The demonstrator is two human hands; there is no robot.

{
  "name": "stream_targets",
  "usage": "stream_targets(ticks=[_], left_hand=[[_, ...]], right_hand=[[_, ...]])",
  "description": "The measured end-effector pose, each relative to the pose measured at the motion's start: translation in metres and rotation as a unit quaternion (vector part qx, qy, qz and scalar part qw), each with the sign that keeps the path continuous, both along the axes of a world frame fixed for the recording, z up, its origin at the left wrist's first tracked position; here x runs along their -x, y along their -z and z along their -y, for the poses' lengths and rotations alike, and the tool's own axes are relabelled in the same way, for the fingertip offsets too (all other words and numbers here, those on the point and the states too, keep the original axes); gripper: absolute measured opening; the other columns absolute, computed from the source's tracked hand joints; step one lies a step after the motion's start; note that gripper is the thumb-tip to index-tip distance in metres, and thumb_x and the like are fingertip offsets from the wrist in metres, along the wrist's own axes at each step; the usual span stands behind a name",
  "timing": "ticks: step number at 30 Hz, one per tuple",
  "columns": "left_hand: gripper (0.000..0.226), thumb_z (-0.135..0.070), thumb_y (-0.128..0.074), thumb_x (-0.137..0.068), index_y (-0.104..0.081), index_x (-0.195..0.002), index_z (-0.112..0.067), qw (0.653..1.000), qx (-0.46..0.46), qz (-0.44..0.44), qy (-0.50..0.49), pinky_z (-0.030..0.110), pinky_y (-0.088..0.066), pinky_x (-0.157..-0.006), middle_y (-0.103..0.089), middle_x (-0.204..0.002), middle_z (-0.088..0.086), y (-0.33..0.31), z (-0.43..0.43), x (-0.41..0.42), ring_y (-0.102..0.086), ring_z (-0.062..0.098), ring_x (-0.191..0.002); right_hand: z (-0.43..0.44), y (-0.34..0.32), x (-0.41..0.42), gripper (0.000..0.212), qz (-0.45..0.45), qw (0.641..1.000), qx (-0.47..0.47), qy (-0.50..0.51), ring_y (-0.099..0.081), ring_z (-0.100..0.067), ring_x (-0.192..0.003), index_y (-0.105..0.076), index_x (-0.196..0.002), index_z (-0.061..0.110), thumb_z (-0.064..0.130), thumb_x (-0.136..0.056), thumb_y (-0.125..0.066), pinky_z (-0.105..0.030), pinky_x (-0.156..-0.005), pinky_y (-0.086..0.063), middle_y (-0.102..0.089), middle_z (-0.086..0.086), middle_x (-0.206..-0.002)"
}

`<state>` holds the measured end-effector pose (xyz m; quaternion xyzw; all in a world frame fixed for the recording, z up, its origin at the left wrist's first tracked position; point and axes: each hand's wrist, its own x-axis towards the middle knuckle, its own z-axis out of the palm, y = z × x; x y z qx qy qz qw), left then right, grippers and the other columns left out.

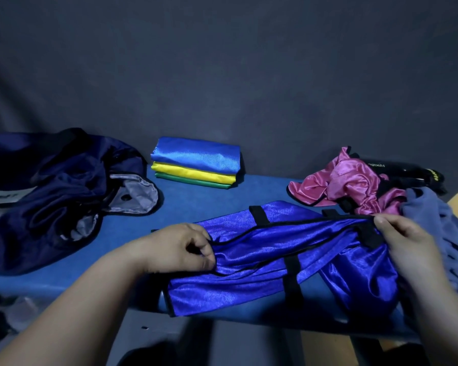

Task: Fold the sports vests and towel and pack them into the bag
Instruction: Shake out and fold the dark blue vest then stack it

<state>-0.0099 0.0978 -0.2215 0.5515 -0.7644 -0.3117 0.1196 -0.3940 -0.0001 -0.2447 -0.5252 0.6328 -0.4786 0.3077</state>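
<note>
A shiny royal-blue sports vest point(262, 260) with black trim and straps lies crumpled across the front of the blue table point(209, 199). My left hand point(180, 247) pinches its black-edged hem at the left. My right hand point(405, 241) pinches the same edge at the right, holding it stretched between both hands. A neat stack of folded vests point(196, 162), light blue over yellow over green, sits at the back middle. A crumpled pink vest point(354, 183) lies at the back right. A grey-blue towel point(434, 220) is bunched at the far right. The dark navy bag point(58, 186) lies open at the left.
A black object with lettering point(402, 170) lies behind the pink vest. The table's front edge runs just below the blue vest, with dark floor beneath. A dark cloth backdrop hangs behind the table.
</note>
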Motion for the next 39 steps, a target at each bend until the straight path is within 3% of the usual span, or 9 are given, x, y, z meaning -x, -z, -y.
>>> stream_targets(ticks=[2, 5, 9, 16, 21, 27, 34, 37, 39], left_hand=[[0.022, -0.035, -0.083, -0.073, -0.066, -0.083, -0.043, 0.999, 0.0, 0.036, 0.009, 0.004, -0.032, -0.09, -0.054, -0.113, -0.008, 0.003, -0.001, -0.001, -0.048, -0.001, -0.109], [0.027, -0.036, -0.085, -0.069, -0.063, -0.078, -0.047, 0.998, 0.033, 0.057, 0.008, 0.008, -0.036, -0.089, -0.051, -0.106, -0.016, 0.009, 0.0, -0.003, -0.047, -0.002, -0.105], [0.024, -0.036, -0.08, -0.074, -0.059, -0.064, -0.039, 0.997, 0.049, 0.051, 0.007, 0.017, -0.041, -0.083, -0.056, -0.092, -0.014, 0.014, 0.001, -0.005, -0.053, 0.002, -0.099], [0.026, -0.058, -0.054, -0.073, -0.059, -0.06, -0.036, 0.991, 0.084, -0.091, -0.041, 0.011, -0.037, -0.069, -0.054, -0.076, -0.013, -0.001, 0.001, -0.014, -0.054, 0.004, -0.071], [0.04, -0.066, -0.054, -0.075, -0.05, -0.052, -0.032, 0.989, 0.066, -0.127, -0.038, 0.012, -0.035, -0.064, -0.048, -0.068, -0.015, -0.002, 0.001, -0.015, -0.047, 0.002, -0.061], [0.063, -0.091, -0.045, -0.064, -0.041, -0.053, -0.029, 0.96, 0.113, -0.203, -0.153, 0.018, -0.034, -0.058, -0.041, -0.06, -0.012, -0.007, 0.002, -0.019, -0.039, 0.002, -0.055], [0.048, -0.063, -0.082, -0.056, -0.058, -0.067, -0.023, 0.927, 0.03, -0.362, -0.1, 0.016, -0.032, -0.054, -0.043, -0.069, -0.004, -0.017, -0.004, -0.023, -0.038, 0.008, -0.062], [0.035, -0.048, -0.082, -0.061, -0.059, -0.068, -0.022, 0.934, 0.017, -0.35, -0.075, 0.015, -0.035, -0.058, -0.045, -0.072, -0.005, -0.019, -0.005, -0.025, -0.04, 0.009, -0.065], [0.035, -0.054, -0.079, -0.061, -0.061, -0.068, -0.024, 0.943, 0.016, -0.318, -0.093, 0.015, -0.035, -0.059, -0.048, -0.07, -0.008, -0.016, -0.004, -0.023, -0.041, 0.008, -0.064]], right_hand=[[0.0, 0.001, 0.0, 0.013, -0.003, 1.0, -0.003, 0.003, -0.064, -0.019, -0.093, -0.07, -0.084, 0.033, 0.031, -0.094, -0.062, -0.029, -0.08, -0.05, -0.07, 0.007, -0.093], [0.0, -0.001, 0.0, 0.011, -0.006, 1.0, 0.001, 0.003, -0.064, -0.018, -0.094, -0.07, -0.087, 0.031, 0.03, -0.094, -0.061, -0.011, -0.068, -0.049, -0.07, 0.006, -0.093], [-0.003, -0.005, -0.004, 0.012, -0.002, 1.0, 0.002, -0.004, -0.062, -0.018, -0.093, -0.068, -0.086, 0.029, 0.026, -0.095, -0.061, -0.027, -0.077, -0.046, -0.069, 0.002, -0.094], [-0.004, -0.006, -0.003, 0.011, -0.001, 1.0, -0.01, 0.003, -0.065, -0.021, -0.096, -0.069, -0.086, 0.031, 0.03, -0.094, -0.061, -0.04, -0.092, -0.05, -0.071, 0.005, -0.095], [-0.005, -0.008, -0.005, 0.013, 0.001, 1.0, -0.01, 0.005, -0.065, -0.02, -0.095, -0.069, -0.083, 0.033, 0.032, -0.094, -0.061, -0.04, -0.092, -0.05, -0.07, 0.008, -0.093], [-0.005, -0.008, -0.007, 0.014, -0.001, 1.0, 0.005, 0.003, -0.064, -0.02, -0.095, -0.067, -0.083, 0.034, 0.029, -0.094, -0.062, -0.039, -0.092, -0.05, -0.069, 0.009, -0.092], [-0.006, -0.009, -0.006, 0.008, -0.011, 1.0, 0.008, -0.003, -0.063, -0.02, -0.097, -0.067, -0.092, 0.03, 0.028, -0.095, -0.06, -0.034, -0.086, -0.046, -0.068, 0.009, -0.093], [-0.006, -0.009, -0.007, 0.009, -0.01, 1.0, 0.003, 0.0, -0.063, -0.019, -0.096, -0.067, -0.09, 0.031, 0.028, -0.095, -0.06, -0.034, -0.083, -0.046, -0.068, 0.01, -0.093], [-0.006, -0.008, -0.006, 0.011, -0.01, 1.0, 0.001, 0.003, -0.064, -0.019, -0.095, -0.067, -0.087, 0.032, 0.029, -0.094, -0.061, -0.037, -0.087, -0.049, -0.069, 0.008, -0.093]])
